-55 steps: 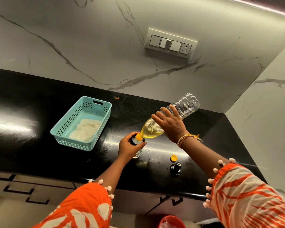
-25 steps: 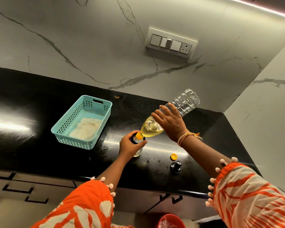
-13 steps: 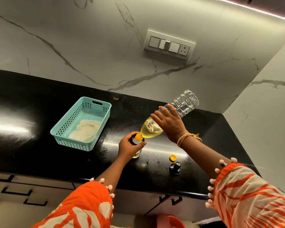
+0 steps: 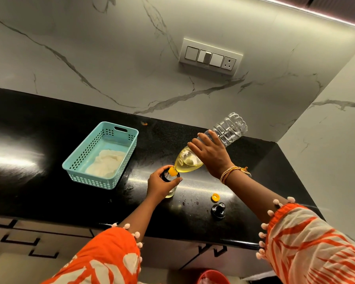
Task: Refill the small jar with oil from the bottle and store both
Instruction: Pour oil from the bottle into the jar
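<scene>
With my left hand [image 4: 159,186] wrapped round the small jar [image 4: 171,188] mid-worktop [image 4: 39,124] and my right hand [image 4: 210,154] gripping the tilted bottle [image 4: 209,148], I'd keep its orange neck over the jar's mouth (fill level hidden) and pour slowly.

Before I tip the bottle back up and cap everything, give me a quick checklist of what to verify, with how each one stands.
1. Left hand steadying the small jar on the counter: ok.
2. Right hand gripping the bottle, tilted neck down: ok.
3. Bottle's yellow neck at the jar's mouth: ok.
4. Oil level in the jar: cannot tell, the hand covers most of it.
5. Yellow bottle cap and black jar lid lying on the counter near the right arm: ok.
6. Counter clean: not ok, small droplets beside the jar.
</scene>
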